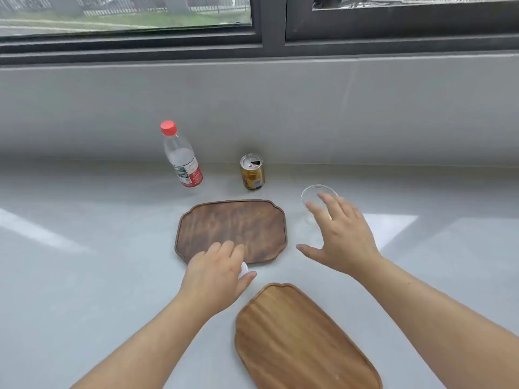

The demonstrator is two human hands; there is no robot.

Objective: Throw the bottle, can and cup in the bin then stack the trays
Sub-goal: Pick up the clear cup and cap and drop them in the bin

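A clear plastic bottle (182,155) with a red cap and red label stands at the back of the grey counter. To its right stands a gold can (252,172), its top opened. A clear plastic cup (311,196) stands further right. My right hand (341,237) hovers over the cup's near side with fingers spread, covering part of it. A dark wooden tray (233,226) lies in the middle. A lighter wooden tray (300,341) lies nearer me. My left hand (217,273) rests at the dark tray's front edge, curled round a small white object (243,269).
The grey counter (84,248) runs back to a low grey wall under a dark-framed window (269,40). No bin is in view. Bare counter stretches left of the trays and right of the cup.
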